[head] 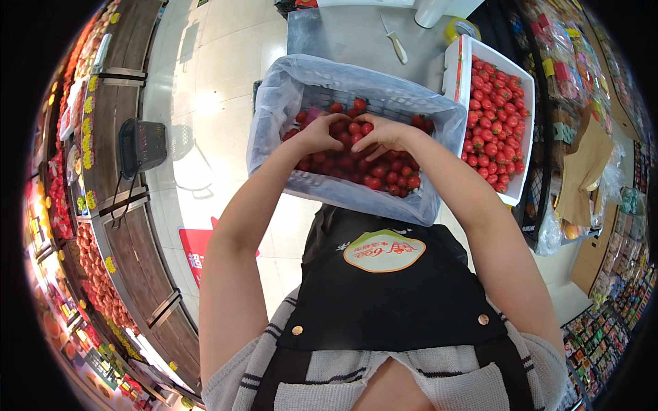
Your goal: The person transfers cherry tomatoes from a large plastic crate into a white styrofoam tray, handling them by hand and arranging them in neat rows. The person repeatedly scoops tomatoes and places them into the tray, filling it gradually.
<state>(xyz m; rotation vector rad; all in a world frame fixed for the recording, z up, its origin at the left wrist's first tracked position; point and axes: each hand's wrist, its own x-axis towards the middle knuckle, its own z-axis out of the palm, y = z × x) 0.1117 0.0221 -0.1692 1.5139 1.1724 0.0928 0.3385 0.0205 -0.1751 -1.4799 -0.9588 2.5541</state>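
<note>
Both hands are inside a crate with a clear plastic liner (pixel 437 97), cupped towards each other around several red cherry tomatoes (pixel 355 132). My left hand (pixel 323 134) curves around their left side, with its thumb towards me. Opposite it, my right hand (pixel 385 134) has its thumb above and its fingers partly spread below the tomatoes. More cherry tomatoes (pixel 383 177) lie loose across the crate's bottom, some with green stems. A small pinkish object (pixel 314 114) shows beside my left hand; its kind is unclear. The fingertips deep in the pile are partly hidden.
Right of the crate, a white foam box (pixel 526 82) holds many cherry tomatoes (pixel 493 123). Beyond the crate, a knife (pixel 397 49) and a yellow tape roll (pixel 461 31) rest on a metal table (pixel 344 38). Produce stands (pixel 126 103) line the left, near a dark shopping basket (pixel 143 145).
</note>
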